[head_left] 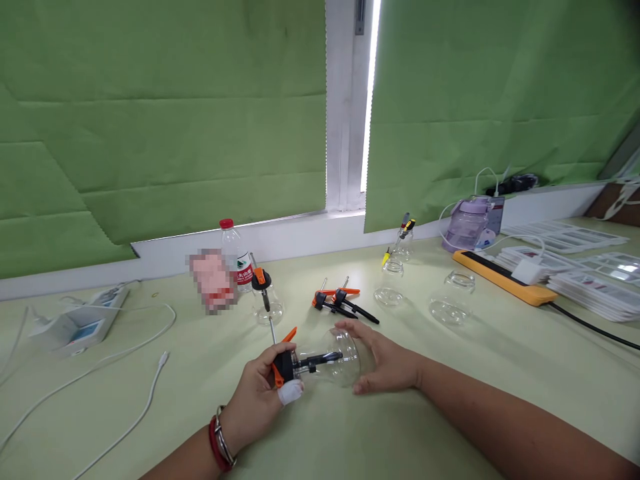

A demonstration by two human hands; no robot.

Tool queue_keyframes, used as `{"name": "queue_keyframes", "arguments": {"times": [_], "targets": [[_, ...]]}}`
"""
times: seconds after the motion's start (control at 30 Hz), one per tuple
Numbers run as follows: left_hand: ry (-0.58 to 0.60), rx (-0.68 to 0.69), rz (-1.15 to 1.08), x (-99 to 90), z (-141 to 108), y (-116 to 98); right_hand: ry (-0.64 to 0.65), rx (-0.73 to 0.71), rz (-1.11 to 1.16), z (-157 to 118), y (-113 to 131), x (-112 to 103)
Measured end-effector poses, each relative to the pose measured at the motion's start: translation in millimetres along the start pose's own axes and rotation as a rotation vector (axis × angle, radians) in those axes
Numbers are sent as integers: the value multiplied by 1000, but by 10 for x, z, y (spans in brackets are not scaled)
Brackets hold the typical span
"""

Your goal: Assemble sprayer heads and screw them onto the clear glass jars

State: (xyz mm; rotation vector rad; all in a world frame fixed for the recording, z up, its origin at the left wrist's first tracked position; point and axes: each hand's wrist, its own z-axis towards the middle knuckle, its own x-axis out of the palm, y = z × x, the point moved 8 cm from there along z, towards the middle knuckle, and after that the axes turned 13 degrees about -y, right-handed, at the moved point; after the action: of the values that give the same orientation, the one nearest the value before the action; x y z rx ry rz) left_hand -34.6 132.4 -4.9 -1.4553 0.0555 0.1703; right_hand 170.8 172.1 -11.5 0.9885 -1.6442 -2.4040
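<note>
Head view: left hand (256,399) partly hides black-and-orange cap (285,367).

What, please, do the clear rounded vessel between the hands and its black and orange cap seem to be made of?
The clear rounded vessel looks smooth and glossy, glass or rigid plastic: it is transparent, with bright highlights. Its black and orange cap is probably moulded plastic with a fairly matt finish, judging by its opaque, even colours, though the left hand partly covers it.

Left hand (260,393) with white thumb wrap (291,392), red wristband (216,445), silver bracelet (226,443)
</note>
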Motion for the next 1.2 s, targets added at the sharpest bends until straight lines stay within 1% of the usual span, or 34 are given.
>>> {"name": "queue_keyframes", "arguments": {"times": [0.1, 0.17, 0.23, 0.3, 0.4, 0.6, 0.7, 0.8, 0.9, 1.03, 1.1, 1.13, 1.2], "targets": [[-4, 5, 2, -3, 3, -1, -50, 18, -85, 16, 14, -44], [9, 11, -3, 2, -5, -6, -54, 5, -117, 32, 38, -60], [47, 25, -7, 24, -24, -18, -46, -25, -124, 46, 54, -67], [92, 40, -14, 53, -50, -33, -18, -51, -109, 55, 53, -58], [138, 57, -23, 91, -86, -51, 57, -55, -71, 56, 49, -31], [155, 149, 56, 105, -141, -96, 196, 0, -33, 40, 158, 11], [128, 234, 139, 60, -170, -117, 224, 40, -36, 27, 189, 26], [100, 347, 224, 18, -195, -170, 249, 46, -70, 7, 184, 43], [102, 464, 272, 14, -214, -279, 251, 39, -89, -4, 150, 44], [107, 610, 369, 37, -249, -452, 219, 44, -122, -10, 84, 63], [50, 624, 388, 1, -248, -504, 203, 26, -153, -11, 94, 105], [7, 620, 379, -31, -244, -523, 196, -10, -172, -10, 129, 133], [-82, 627, 342, -102, -246, -562, 177, -126, -224, -7, 243, 192]]}}
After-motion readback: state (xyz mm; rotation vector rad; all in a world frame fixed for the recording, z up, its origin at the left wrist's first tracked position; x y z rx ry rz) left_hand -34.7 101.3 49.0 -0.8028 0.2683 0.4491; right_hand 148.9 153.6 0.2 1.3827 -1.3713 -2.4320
